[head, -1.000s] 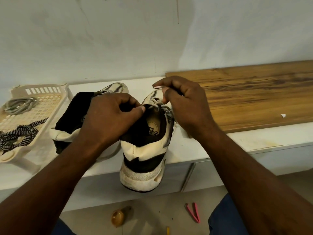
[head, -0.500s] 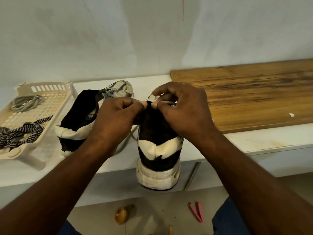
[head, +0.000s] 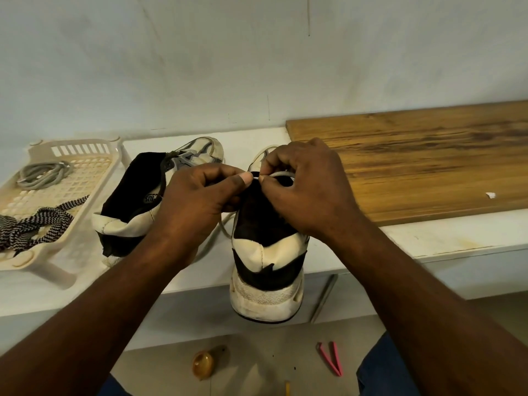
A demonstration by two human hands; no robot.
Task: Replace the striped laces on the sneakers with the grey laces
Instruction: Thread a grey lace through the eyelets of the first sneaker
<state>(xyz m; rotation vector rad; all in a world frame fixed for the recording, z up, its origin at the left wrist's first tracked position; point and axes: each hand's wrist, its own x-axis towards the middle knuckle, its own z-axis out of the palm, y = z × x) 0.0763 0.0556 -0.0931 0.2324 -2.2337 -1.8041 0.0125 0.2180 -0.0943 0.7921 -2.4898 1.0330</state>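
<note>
White-and-black sneaker (head: 265, 270), centre of the frame: heel toward the camera and past the front edge of the white table (head: 428, 241), toe toward the wall; whether it rests on the table cannot be told. Pale grey lace (head: 281, 174): a short loop arching above this sneaker's collar, with a further length hanging at the shoe's left side. Left hand (head: 200, 201): fingers curled, thumb and forefinger pinching the pale grey lace just above the collar. Right hand (head: 308, 190): fingers curled, thumb and forefinger pinching the same lace, its fingertips almost touching those of the left hand. Second white-and-black sneaker (head: 125, 212): left of centre, on the table just beside the first, lying at an angle with its toe toward the wall. Cream plastic latticed basket (head: 83, 150): far left of the frame, on the table; holds a coiled grey lace (head: 43, 174) in its upper part and a black-and-white striped lace (head: 37, 224) in its lower part, the latter running out of the frame's left edge. Brown wooden board (head: 414, 161): upper right, flat on the table against the wall, with a small white scrap (head: 490, 195) on it. Floor, bottom of the frame: an amber rounded object (head: 203, 364) and a pink two-pronged item (head: 331, 358).
</note>
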